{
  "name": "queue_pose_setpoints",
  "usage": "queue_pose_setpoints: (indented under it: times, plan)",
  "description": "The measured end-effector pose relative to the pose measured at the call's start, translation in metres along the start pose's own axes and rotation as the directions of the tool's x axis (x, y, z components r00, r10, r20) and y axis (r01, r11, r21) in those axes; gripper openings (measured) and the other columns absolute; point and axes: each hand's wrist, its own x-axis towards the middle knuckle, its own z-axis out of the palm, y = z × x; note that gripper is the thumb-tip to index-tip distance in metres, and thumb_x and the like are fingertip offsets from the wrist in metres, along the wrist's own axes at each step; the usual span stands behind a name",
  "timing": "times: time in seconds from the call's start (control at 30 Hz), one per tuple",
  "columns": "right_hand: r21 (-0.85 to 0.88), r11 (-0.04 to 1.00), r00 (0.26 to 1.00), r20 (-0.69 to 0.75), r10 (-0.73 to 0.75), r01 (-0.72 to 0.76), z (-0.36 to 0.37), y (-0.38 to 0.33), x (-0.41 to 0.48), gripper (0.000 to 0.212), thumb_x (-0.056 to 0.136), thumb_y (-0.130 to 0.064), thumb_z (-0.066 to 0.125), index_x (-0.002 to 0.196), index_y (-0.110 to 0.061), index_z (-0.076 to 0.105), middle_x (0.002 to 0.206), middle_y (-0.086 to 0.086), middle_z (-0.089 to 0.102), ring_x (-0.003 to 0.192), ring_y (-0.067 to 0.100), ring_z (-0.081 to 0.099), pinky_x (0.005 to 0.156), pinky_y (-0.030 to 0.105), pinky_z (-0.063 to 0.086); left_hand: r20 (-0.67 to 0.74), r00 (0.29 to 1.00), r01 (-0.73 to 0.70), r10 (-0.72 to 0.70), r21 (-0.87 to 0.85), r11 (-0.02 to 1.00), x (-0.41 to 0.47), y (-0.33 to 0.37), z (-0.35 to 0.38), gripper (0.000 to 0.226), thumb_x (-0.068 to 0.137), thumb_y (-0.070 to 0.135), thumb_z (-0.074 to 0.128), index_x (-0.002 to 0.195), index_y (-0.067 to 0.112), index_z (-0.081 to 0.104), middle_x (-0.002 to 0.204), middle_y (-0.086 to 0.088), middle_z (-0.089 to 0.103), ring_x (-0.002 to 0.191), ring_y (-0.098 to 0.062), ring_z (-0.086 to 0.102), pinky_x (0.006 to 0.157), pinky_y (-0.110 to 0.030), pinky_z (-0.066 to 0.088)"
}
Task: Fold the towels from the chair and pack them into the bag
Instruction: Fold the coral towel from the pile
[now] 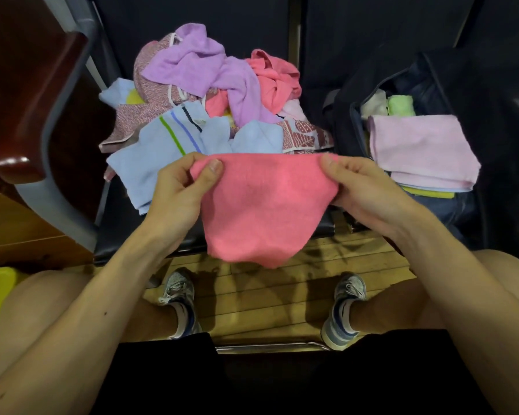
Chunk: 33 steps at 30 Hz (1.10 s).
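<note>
Curving down the far left, a glossy dark-wood armrest (27,115) borders the black padded chair (150,244), whose seat carries a rumpled pile of terry towels (222,115): one lilac towel (198,67), one coral towel (273,79), one red-and-white patterned cloth (150,94) and a pale blue striped towel (150,163) (how many blue pieces lie tangled there cannot be counted). In front of the pile the left hand (177,190) pinches one upper corner of a fuzzy coral-pink towel (261,211) between thumb and curled fingers. The right hand (363,187) pinches the other corner, so the cloth hangs in a soft rounded sag above the plank floor (267,295). At right the dark fabric bag (432,79) stands unzipped, holding a flat folded pale-pink towel (420,148) with two small rolls behind it, a cream roll (373,104) and a green roll (402,104).
</note>
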Motion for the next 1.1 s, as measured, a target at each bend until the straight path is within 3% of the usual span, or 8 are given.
queue_pose_setpoints:
  times: [0.1,0.23,0.3,0.47,0.57,0.73,0.83,1.1]
  plan:
    - [0.162,0.986,0.992,0.123,0.026,-0.046,0.006,0.005,-0.002,0.066,0.065,-0.053,0.079,0.110,-0.006,0.066,0.115,0.008,0.069,0.109,0.022,0.064,0.101,0.043,0.051,-0.040,0.999,-0.027,0.023,-0.100,0.995,-0.001,0.007,0.004,0.022,0.093,0.038,0.054,0.080,0.024,0.066,0.078,0.003,0.058,0.078,-0.015,0.054,0.073,-0.029,0.046]
    - [-0.213,0.965,0.926,0.310,0.218,-0.156,0.031,0.035,-0.008,0.060,0.070,-0.017,0.087,0.121,-0.029,0.058,0.121,-0.006,0.070,0.115,0.010,0.064,0.101,0.031,0.051,-0.082,0.996,-0.046,0.038,-0.102,0.994,0.002,0.008,0.003,0.048,0.095,0.044,0.054,0.085,-0.003,0.056,0.082,-0.011,0.048,0.079,-0.024,0.044,0.074,-0.040,0.039]
    - [-0.113,0.973,0.925,0.304,0.226,-0.200,0.039,0.037,-0.008,0.050,0.077,-0.004,0.077,0.118,-0.026,0.060,0.123,0.002,0.069,0.114,0.014,0.065,0.100,0.031,0.051,-0.138,0.990,-0.044,0.032,-0.087,0.995,0.005,0.006,-0.003,0.062,0.093,0.049,0.055,0.084,-0.012,0.049,0.081,-0.011,0.043,0.074,-0.025,0.038,0.069,-0.041,0.035]
    - [0.233,0.928,0.909,0.371,0.190,-0.289,0.032,0.027,-0.005,0.054,0.064,-0.023,0.083,0.115,-0.011,0.069,0.118,0.011,0.070,0.110,0.024,0.067,0.094,0.035,0.055,-0.344,0.938,-0.023,0.042,0.060,0.998,0.011,0.004,-0.012,0.048,0.102,0.034,0.051,0.066,0.006,0.040,0.059,0.011,0.034,0.056,-0.003,0.032,0.054,-0.022,0.031]
    - [0.303,0.902,0.900,0.400,0.173,-0.308,0.034,0.027,-0.006,0.048,0.066,-0.025,0.084,0.111,-0.011,0.073,0.114,0.010,0.071,0.106,0.024,0.068,0.089,0.035,0.057,-0.353,0.934,0.079,-0.058,0.046,0.996,0.015,-0.002,-0.013,0.037,0.101,0.039,0.054,0.081,0.008,0.055,0.073,-0.005,0.046,0.069,-0.013,0.046,0.066,-0.032,0.042]
    - [0.376,0.880,0.925,0.346,0.156,-0.289,0.042,0.017,-0.012,0.029,0.067,-0.022,0.073,0.095,-0.020,0.080,0.103,0.005,0.075,0.096,0.019,0.072,0.077,0.030,0.058,-0.088,0.878,0.401,-0.470,-0.402,0.823,0.009,0.005,-0.003,0.044,0.097,0.048,0.055,0.113,0.009,0.066,0.111,-0.005,0.073,0.104,-0.018,0.070,0.091,-0.037,0.054]
    - [0.420,0.869,0.942,0.309,0.135,-0.262,0.042,0.008,-0.015,0.028,0.067,-0.026,0.072,0.092,-0.020,0.081,0.101,0.005,0.075,0.095,0.019,0.072,0.076,0.030,0.059,0.123,0.874,0.442,-0.471,-0.603,0.663,0.004,0.009,0.003,0.070,0.093,0.063,0.048,0.137,0.010,0.056,0.136,-0.012,0.062,0.123,-0.026,0.061,0.109,-0.044,0.043]
    - [0.580,0.801,0.986,0.156,0.067,-0.146,0.030,-0.011,-0.017,0.028,0.081,-0.026,0.055,0.088,-0.013,0.078,0.086,0.004,0.075,0.079,0.016,0.074,0.066,0.028,0.059,0.423,0.840,0.542,-0.340,-0.661,0.519,-0.012,0.003,0.030,0.101,0.070,0.090,0.035,0.132,0.016,0.064,0.138,-0.012,0.060,0.128,-0.033,0.056,0.114,-0.055,0.033]
